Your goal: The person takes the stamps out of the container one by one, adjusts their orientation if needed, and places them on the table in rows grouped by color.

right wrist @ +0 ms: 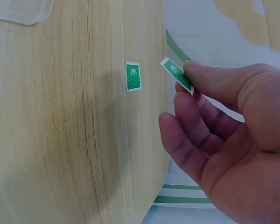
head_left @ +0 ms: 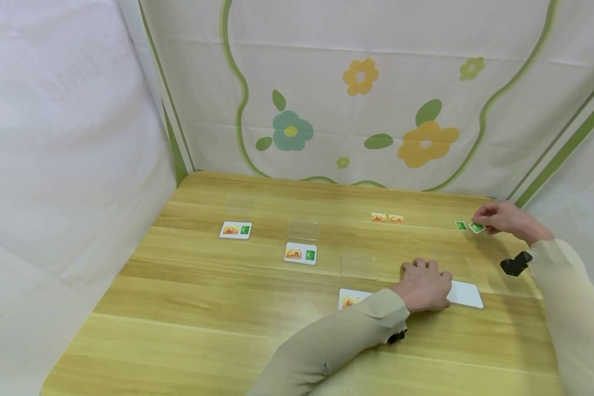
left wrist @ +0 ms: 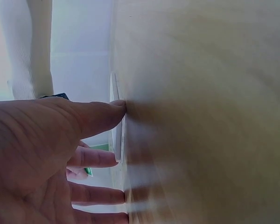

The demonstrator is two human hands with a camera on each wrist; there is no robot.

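Observation:
My right hand (head_left: 511, 220) pinches a small green card with a white border (right wrist: 178, 77) between thumb and fingertips, at the table's far right. A matching green card (right wrist: 133, 77) lies flat on the table close by. With fingers spread, my left hand (head_left: 424, 286) rests on the table at the left end of a blank white card (head_left: 466, 294). In the left wrist view, its thumb and index fingertips (left wrist: 116, 108) touch the edge of the white card; the other fingers look straight.
Two small orange picture cards (head_left: 387, 218) lie toward the back. White cards bearing orange and green pictures (head_left: 236, 230) (head_left: 300, 253) lie to the left; another card (head_left: 352, 297) is partly behind the left sleeve. Clear plastic pieces (head_left: 358, 266) lie among them. Cloth walls (head_left: 322, 82) surround the table.

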